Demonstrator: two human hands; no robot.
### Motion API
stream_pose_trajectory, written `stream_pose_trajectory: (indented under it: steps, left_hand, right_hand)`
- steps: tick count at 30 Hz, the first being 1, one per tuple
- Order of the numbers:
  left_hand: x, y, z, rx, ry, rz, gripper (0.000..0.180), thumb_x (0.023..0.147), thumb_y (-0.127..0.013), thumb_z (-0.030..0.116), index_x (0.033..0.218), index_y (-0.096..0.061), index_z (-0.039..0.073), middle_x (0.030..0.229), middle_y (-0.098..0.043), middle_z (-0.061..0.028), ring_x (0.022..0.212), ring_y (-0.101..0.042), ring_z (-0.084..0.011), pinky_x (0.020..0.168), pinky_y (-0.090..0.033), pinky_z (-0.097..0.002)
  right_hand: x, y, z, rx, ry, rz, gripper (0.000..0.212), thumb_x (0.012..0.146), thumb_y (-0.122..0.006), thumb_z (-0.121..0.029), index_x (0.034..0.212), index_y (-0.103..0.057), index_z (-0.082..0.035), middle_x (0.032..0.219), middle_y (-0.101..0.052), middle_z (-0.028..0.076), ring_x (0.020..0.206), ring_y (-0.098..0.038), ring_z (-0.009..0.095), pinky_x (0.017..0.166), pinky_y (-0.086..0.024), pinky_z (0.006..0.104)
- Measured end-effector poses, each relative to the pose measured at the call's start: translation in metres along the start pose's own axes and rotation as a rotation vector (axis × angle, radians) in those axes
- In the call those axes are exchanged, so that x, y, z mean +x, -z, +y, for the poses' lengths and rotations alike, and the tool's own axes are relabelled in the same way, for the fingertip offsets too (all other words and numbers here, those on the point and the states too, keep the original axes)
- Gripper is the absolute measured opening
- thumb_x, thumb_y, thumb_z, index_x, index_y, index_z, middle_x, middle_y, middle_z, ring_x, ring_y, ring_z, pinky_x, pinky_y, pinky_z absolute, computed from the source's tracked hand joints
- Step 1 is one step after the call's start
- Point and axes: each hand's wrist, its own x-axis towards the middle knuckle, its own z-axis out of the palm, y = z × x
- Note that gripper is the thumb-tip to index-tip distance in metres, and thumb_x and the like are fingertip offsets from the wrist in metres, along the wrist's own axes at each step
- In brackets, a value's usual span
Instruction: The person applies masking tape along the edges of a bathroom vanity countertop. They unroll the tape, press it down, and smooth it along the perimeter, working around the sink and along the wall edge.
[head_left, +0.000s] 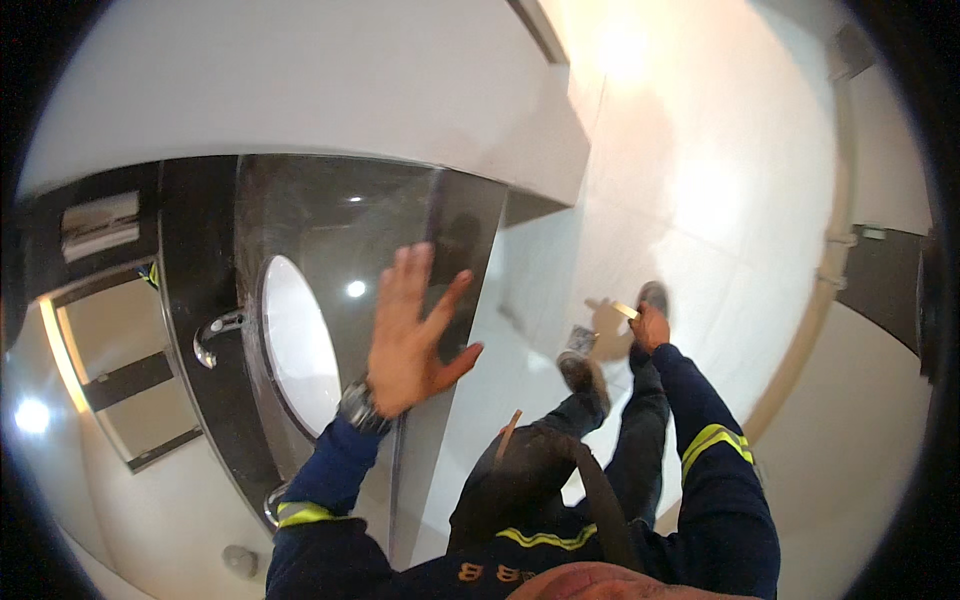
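The head view has, at the far left, a chrome tap (222,326) beside a white oval basin (302,340) set in a dark, glossy worktop (350,215). Over the worktop's front part the left hand (405,350) is spread, palm down, its fingers (416,275) straight and the thumb well apart from them; they grip nothing, and whether they touch the surface I cannot tell. A dark watch (362,408) sits on that wrist.

Next to the right, a thin wooden stick (508,436) stands up against the person's dark trousers (515,480). Beyond it, a small grey square (581,338) lies on the pale floor (740,300), close to one shoe (582,376).

Furthest right of the hands, the right hand (651,328) is lowered, its fingers closed round one end of a short pale strip (626,311), which sticks out to the left above the floor. The step in hand seems to be holding the strip while the left hand steadies or balances; moving it would call for keeping that grip firm.
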Motion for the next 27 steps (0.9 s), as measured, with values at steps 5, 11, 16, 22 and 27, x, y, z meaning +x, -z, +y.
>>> stream_pose_trajectory:
  steps: [5,11,16,22,27]
  left_hand:
    - [0.017,-0.026,0.028,-0.370,-0.215,0.075,0.080,0.087,-0.081,0.033,0.157,-0.047,0.013,0.166,-0.039,-0.0170,0.153,-0.037,-0.0376,0.123,-0.032,-0.0574]
    - [-0.016,0.043,0.140,-0.888,-0.037,0.132,0.089,0.086,-0.084,0.036,0.161,-0.041,0.012,0.162,-0.044,-0.0188,0.144,-0.049,-0.0365,0.116,-0.045,-0.0469]
    - [0.006,0.105,0.154,-1.249,-0.103,0.022,0.094,0.086,-0.087,0.033,0.162,-0.038,0.010,0.156,-0.052,-0.0160,0.135,-0.059,-0.0276,0.109,-0.052,-0.0466]
    - [0.021,0.156,0.150,-1.263,-0.025,0.259,0.083,0.093,-0.081,0.028,0.161,-0.039,0.007,0.151,-0.056,-0.0192,0.135,-0.059,-0.0292,0.108,-0.052,-0.0444]
    - [0.027,0.165,0.121,-1.461,0.010,0.426,0.071,0.096,-0.078,0.024,0.157,-0.047,0.006,0.151,-0.057,-0.0198,0.139,-0.056,-0.0288,0.105,-0.055,-0.0427]
  right_hand:
    - [-0.106,0.172,-0.009,0.255,-0.111,0.085,0.045,0.097,-0.072,-0.040,0.113,-0.073,0.002,0.096,-0.075,0.021,0.085,-0.071,0.034,0.078,-0.056,0.0434]
    - [-0.235,0.348,-0.214,1.095,-0.062,-0.012,0.044,0.105,-0.065,-0.027,0.140,-0.059,-0.002,0.103,-0.073,0.010,0.092,-0.069,0.017,0.080,-0.059,0.0312]
    - [-0.294,0.401,-0.329,1.241,0.132,0.155,0.072,0.106,-0.062,-0.017,0.165,-0.023,-0.013,0.120,-0.071,0.018,0.092,-0.070,0.017,0.079,-0.060,0.0301]
    - [-0.256,0.450,-0.361,0.929,0.387,0.064,0.037,0.112,-0.053,-0.030,0.130,-0.064,0.000,0.123,-0.072,0.013,0.085,-0.072,0.017,0.076,-0.059,0.0287]
    - [-0.241,0.468,-0.396,0.441,0.568,-0.046,0.033,0.105,-0.065,-0.028,0.120,-0.065,0.002,0.105,-0.075,0.012,0.084,-0.072,0.019,0.076,-0.055,0.0311]
